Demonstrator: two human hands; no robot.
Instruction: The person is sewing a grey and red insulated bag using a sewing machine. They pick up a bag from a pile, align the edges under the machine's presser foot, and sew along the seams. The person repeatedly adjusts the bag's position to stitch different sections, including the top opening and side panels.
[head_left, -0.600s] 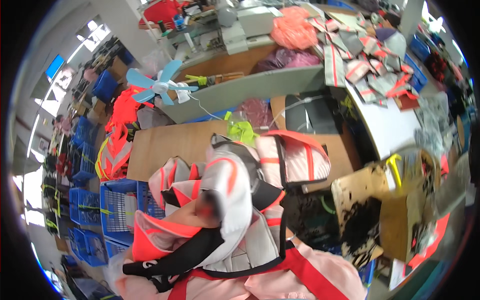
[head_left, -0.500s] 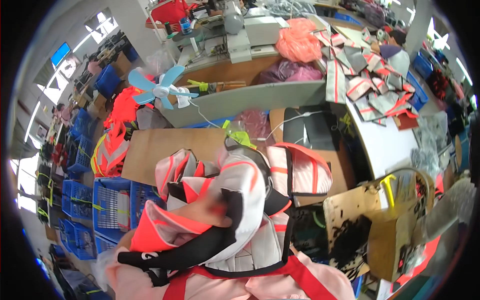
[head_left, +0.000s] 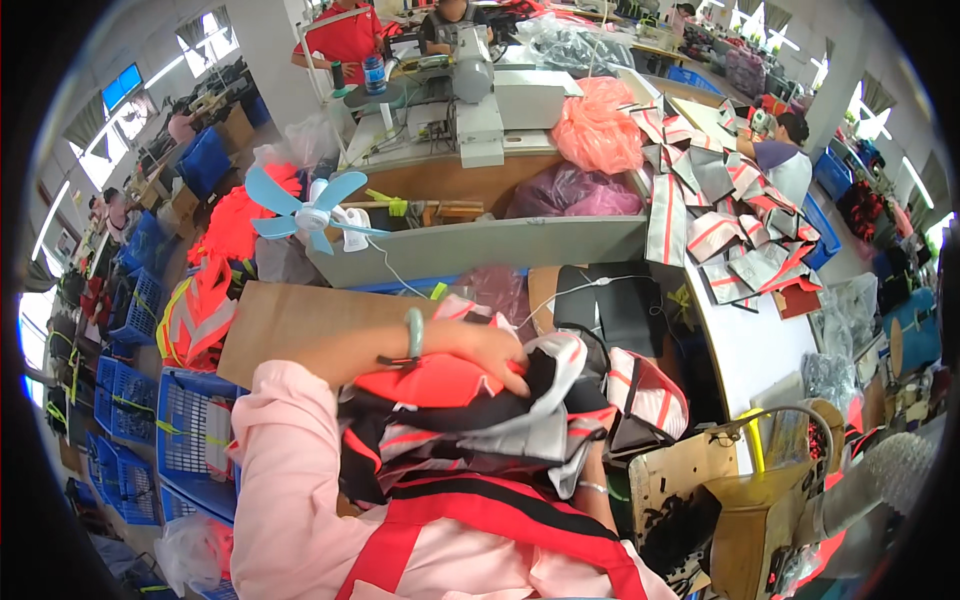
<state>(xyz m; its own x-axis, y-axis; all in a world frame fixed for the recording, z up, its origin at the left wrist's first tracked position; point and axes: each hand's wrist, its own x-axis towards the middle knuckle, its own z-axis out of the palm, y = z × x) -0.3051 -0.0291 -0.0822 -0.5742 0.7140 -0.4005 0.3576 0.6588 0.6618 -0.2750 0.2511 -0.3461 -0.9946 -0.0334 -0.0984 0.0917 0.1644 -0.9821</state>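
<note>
A bundle of sewn fabric pieces, grey-white and black with bright orange-red strips, lies bunched against my front. My left hand reaches across it from the left, fingers bent down over the folds near a black and white edge. A pale green bangle and a dark band circle that wrist. On the right side of the bundle, my right wrist shows with a light bracelet; cloth hides the fingers of that hand. A separate white and orange sewn piece with black edging rests just right of the bundle.
A brown board lies at the left, beside blue baskets. A small blue fan is clipped to the grey partition. At the right stand a machine with a curved metal arm and a white table heaped with cut pieces.
My left forearm has swung up and across the bundle, with the hand now on top of it. The cloth has been folded lower and flatter, and my right wrist has come into sight.
</note>
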